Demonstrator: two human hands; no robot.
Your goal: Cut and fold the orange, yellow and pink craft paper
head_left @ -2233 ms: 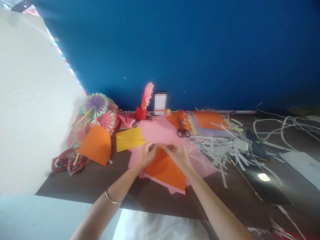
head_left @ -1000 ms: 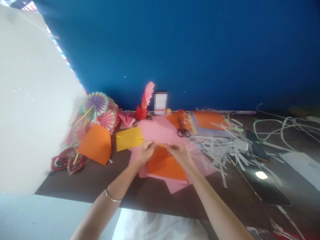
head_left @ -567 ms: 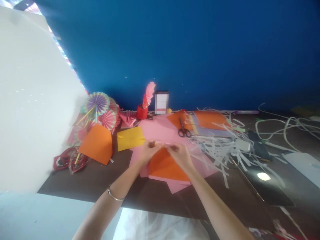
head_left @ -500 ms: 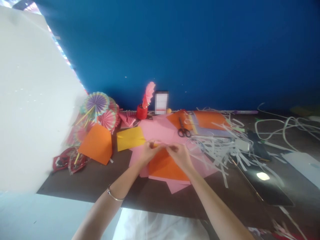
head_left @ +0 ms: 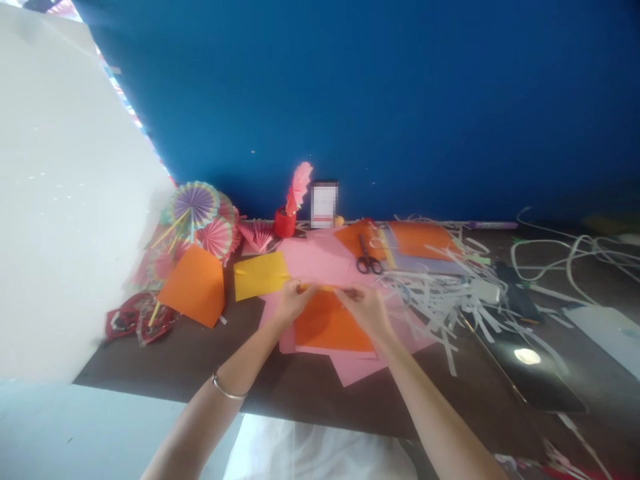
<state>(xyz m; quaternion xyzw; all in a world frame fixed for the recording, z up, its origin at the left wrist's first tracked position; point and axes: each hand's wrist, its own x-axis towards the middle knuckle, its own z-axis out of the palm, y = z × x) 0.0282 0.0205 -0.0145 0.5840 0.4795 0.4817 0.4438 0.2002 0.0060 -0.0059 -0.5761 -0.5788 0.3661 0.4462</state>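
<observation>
An orange sheet of paper (head_left: 333, 327) lies over pink sheets (head_left: 320, 257) on the dark tabletop. My left hand (head_left: 294, 300) pinches the far edge of the orange sheet near its left corner. At the right end of that same edge, my right hand (head_left: 365, 308) pinches it too. Between the fingertips runs a narrow orange band, apparently a fold along the edge. A yellow paper piece (head_left: 260, 275) lies just left of my left hand. Black-handled scissors (head_left: 369, 263) rest beyond my right hand.
Paper fans (head_left: 194, 205) and another orange sheet (head_left: 195, 287) lie to the left. White paper strips (head_left: 435, 293) are heaped at right, near a dark phone or tablet (head_left: 535, 373) and white cables (head_left: 575, 260). A red pot (head_left: 285, 223) stands by the blue wall (head_left: 375, 100).
My fingers have spread slightly along the far edge, which now looks straighter and flatter. The orange sheet's near edge has shifted a little away from me.
</observation>
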